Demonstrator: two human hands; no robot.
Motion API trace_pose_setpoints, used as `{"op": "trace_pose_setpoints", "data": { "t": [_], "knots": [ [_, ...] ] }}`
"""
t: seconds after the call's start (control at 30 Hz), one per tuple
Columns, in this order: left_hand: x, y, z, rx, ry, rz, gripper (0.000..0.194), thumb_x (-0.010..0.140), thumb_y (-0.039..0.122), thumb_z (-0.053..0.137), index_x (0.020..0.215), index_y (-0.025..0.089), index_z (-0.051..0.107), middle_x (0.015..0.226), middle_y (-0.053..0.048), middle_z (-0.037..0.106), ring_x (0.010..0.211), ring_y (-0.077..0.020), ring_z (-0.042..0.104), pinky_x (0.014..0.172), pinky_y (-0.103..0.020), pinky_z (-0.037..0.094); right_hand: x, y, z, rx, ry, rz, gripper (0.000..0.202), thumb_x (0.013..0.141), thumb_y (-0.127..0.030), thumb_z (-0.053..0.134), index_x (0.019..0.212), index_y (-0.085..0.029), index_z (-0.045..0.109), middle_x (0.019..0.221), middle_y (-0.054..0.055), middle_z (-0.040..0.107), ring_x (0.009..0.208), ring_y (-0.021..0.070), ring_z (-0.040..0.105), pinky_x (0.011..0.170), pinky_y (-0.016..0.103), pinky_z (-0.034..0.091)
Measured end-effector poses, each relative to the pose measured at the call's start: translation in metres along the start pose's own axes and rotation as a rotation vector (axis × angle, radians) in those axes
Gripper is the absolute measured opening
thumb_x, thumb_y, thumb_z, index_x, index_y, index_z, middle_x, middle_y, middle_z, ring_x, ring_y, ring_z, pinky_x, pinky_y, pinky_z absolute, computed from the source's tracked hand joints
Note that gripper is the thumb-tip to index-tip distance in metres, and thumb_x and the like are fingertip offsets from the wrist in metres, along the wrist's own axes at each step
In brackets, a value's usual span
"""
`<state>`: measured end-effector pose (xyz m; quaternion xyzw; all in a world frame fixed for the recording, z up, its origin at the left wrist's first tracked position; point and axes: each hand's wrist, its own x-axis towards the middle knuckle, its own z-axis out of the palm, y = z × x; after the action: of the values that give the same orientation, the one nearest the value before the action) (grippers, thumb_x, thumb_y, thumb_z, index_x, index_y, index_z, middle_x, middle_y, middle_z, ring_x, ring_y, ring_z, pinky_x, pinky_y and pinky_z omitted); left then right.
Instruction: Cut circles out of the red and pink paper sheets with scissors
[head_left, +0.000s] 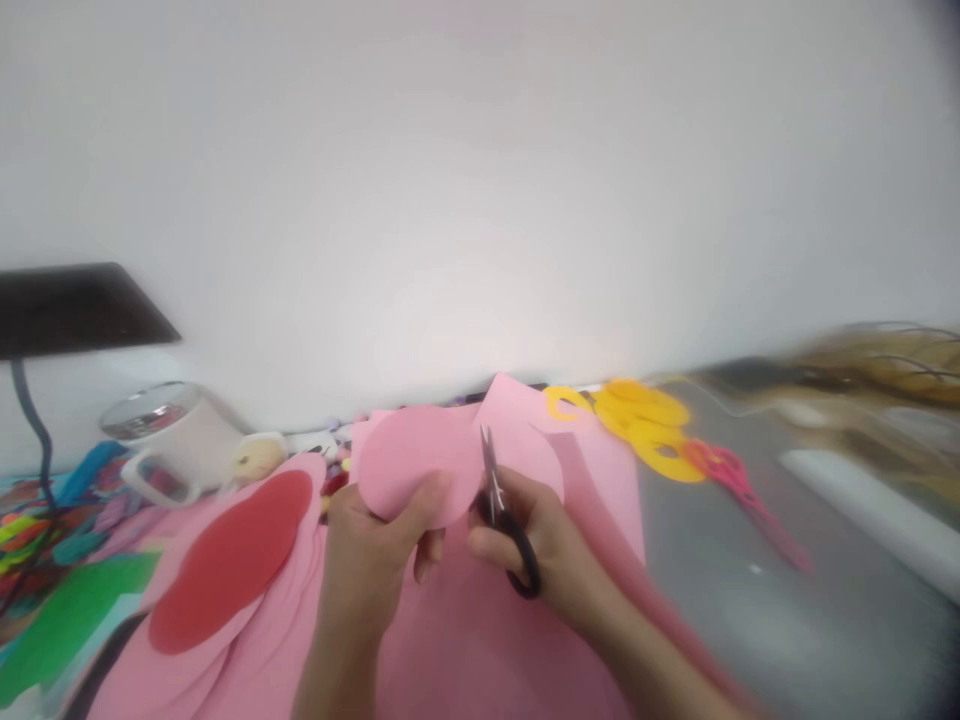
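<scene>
My left hand (382, 550) pinches a rounded pink paper piece (420, 450) between thumb and fingers, holding it up over the table. Black-handled scissors (517, 540) are in my right hand (540, 530), fingers through the loops and blades pointing up. The blades stand just right of the pink piece's edge; whether they touch it I cannot tell. Below and behind both hands spreads a large pink sheet (480, 650). A further pink flap rises behind the scissors.
To the left, red cutouts (232, 560) lie on stacked pink pieces (202, 690), near a green sheet (82, 610) and white mug (180, 450). A dark panel (75, 310) stands far left. Yellow cutouts (641, 410) and pink scissors (742, 485) lie right. A wall rises behind.
</scene>
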<state>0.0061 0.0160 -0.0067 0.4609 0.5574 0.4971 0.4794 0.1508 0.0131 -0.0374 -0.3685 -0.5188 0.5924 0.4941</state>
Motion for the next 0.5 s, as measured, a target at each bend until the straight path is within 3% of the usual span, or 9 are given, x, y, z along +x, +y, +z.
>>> {"op": "trace_pose_setpoints", "data": {
  "t": [0.13,0.5],
  "knots": [
    [0.0001,0.0003,0.0000,0.039,-0.007,-0.025,0.046,0.066,0.034,0.073,0.032,0.019,0.046,0.029,0.004,0.041,0.029,-0.0065,0.033,0.036,-0.024,0.027,0.0004,-0.0013,0.0001,0.009,-0.043,0.008,0.052,0.064,-0.062,0.079,0.077,-0.019,0.053,0.062,-0.003,0.051,0.054,0.0106,0.040,0.048,0.023,0.033],
    [-0.0026,0.0038,-0.0016,0.115,0.005,0.000,0.049,0.068,0.038,0.068,0.029,0.020,0.043,0.027,0.003,0.039,0.027,-0.0066,0.034,0.035,-0.023,0.030,-0.0004,-0.0019,-0.0002,0.002,-0.038,0.039,0.050,0.061,-0.056,0.084,0.077,-0.018,0.056,0.060,-0.005,0.046,0.053,0.0105,0.038,0.048,0.023,0.032]
  ]
}}
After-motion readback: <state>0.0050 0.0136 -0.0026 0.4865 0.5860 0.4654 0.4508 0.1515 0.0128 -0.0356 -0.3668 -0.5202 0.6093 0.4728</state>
